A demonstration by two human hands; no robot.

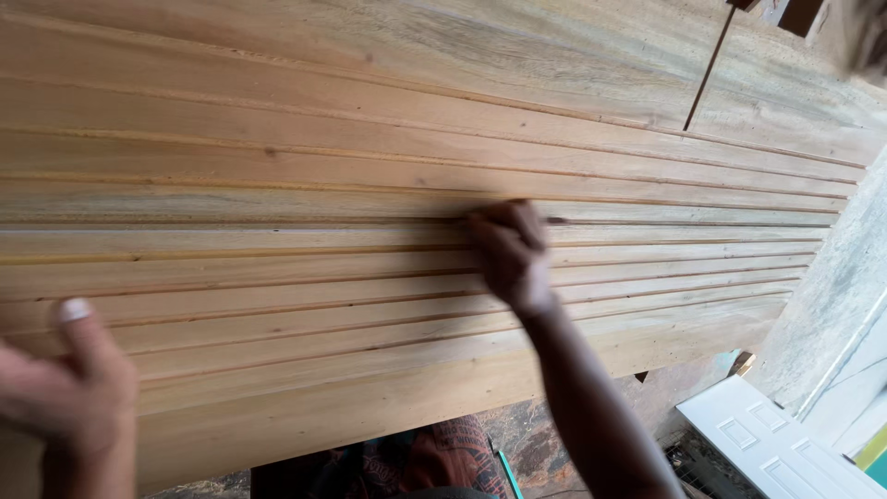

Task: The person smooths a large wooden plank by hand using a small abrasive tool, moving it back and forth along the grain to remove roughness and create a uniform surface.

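Pale yellowish wood across nearly the whole view: one long grooved board [277, 185], cut with many parallel channels running lengthwise and lying flat on something hidden beneath it (bench or trestles, cannot tell).

Right hand [513, 254] over the middle of the board, fingers [499, 231] clenched into a fist around a small dark tool [555, 220]. Only its tip visible, touching a groove about halfway across the board's width. Left hand [69, 388] at the board's near edge, towards its left end, thumb raised, blurred. Cannot tell whether those fingers grasp the edge or merely lean on it.

Judging by the grip: working along one groove with the tool tip, scraping or marking, with the board steadied from the near edge. Likely called for in any further pass: a firm fist, the tip kept inside the channel, the board held from shifting.

No packages, labels or signs to make out. Beyond the board's right end, a rough grey wall [832, 296]. Below that end, a white panelled door [767, 444] lying at a slant. Beside it, at the far corner, a strip of teal and yellow [873, 457]. Over the board's far side, a thin dark rod [707, 69] standing tilted. Under the near edge, patterned dark red cloth [434, 457].
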